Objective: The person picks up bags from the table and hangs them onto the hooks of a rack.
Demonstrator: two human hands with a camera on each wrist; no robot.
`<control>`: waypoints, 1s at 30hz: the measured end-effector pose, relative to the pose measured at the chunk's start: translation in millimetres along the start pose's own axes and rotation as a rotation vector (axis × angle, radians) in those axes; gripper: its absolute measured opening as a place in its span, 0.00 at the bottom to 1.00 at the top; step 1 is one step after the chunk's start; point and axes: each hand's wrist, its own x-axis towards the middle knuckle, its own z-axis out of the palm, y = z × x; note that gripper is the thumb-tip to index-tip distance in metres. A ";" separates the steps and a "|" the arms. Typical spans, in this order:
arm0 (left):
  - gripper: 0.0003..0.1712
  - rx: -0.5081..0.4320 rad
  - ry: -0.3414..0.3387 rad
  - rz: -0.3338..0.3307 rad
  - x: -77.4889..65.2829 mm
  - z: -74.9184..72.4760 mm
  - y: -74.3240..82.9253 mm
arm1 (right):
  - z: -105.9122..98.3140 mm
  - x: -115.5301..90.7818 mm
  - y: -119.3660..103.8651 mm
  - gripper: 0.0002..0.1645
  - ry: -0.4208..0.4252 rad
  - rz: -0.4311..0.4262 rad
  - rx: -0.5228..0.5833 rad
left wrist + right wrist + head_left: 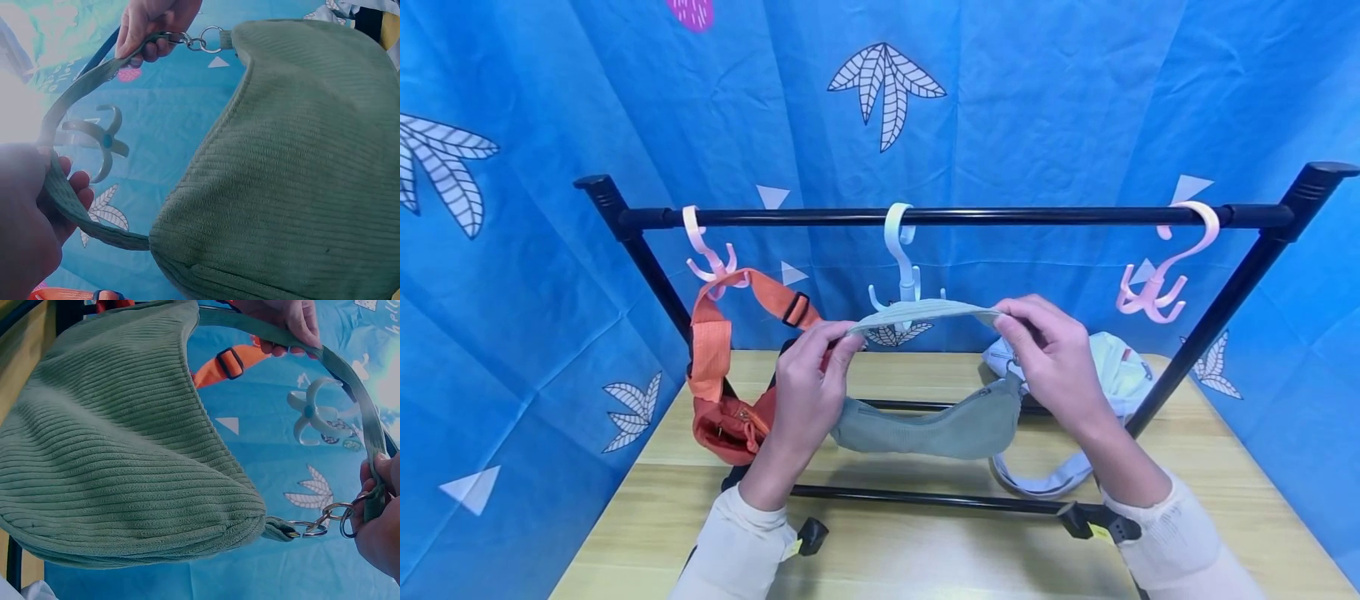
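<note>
A green corduroy shoulder bag (936,429) hangs by its strap (925,312) between my two hands. My left hand (811,375) pinches the strap's left part between thumb and fingers. At the right end, close to the metal rings (337,515), my right hand (1054,358) grips the strap, with the bag's body below. Behind the raised strap is a pale blue hook hanger (901,250) on the black rail (1022,217); the strap overlaps its lower prongs in the head view. The left wrist view shows the hanger's prongs (107,140) through the strap loop.
An orange-red bag (726,425) hangs from a pink hook hanger (711,258) at left. Another pink hanger (1157,283) is on the rail at right. Below it, a pale blue-white bag (1120,371) lies on the wooden table (895,550), beside the rack's black post (1217,308).
</note>
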 end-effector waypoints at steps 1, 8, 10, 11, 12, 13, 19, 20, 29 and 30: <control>0.08 -0.008 0.000 -0.006 0.5 -0.2 0.1 | -0.3 0.7 -0.1 0.11 0.003 -0.001 0.001; 0.07 -0.039 -0.009 -0.068 3.3 -2.4 2.8 | -3.0 6.7 -0.2 0.11 0.022 0.008 -0.002; 0.07 -0.046 -0.013 -0.081 4.0 -3.0 3.8 | -3.9 8.4 -0.5 0.11 0.024 0.012 -0.004; 0.07 -0.048 -0.016 -0.086 4.5 -3.3 4.4 | -4.4 9.3 -0.8 0.11 0.026 0.013 -0.004; 0.06 -0.051 -0.018 -0.090 4.9 -3.5 4.8 | -4.8 10.3 -1.1 0.11 0.028 0.015 -0.004; 0.06 -0.053 -0.020 -0.094 5.4 -3.7 5.2 | -5.3 11.1 -1.3 0.11 0.030 0.016 -0.006; 0.07 -0.065 -0.027 -0.115 8.0 -4.9 6.5 | -7.0 18.5 -1.4 0.11 0.031 0.026 -0.012; 0.07 -0.067 -0.028 -0.119 8.3 -5.0 6.7 | -7.2 19.8 -1.3 0.11 0.030 0.030 -0.014; 0.08 -0.084 -0.031 -0.148 11.8 -5.1 7.3 | -6.3 29.0 0.4 0.16 0.012 0.137 -0.045; 0.08 -0.087 -0.031 -0.150 12.0 -5.0 7.1 | -6.0 29.8 0.5 0.16 0.009 0.150 -0.047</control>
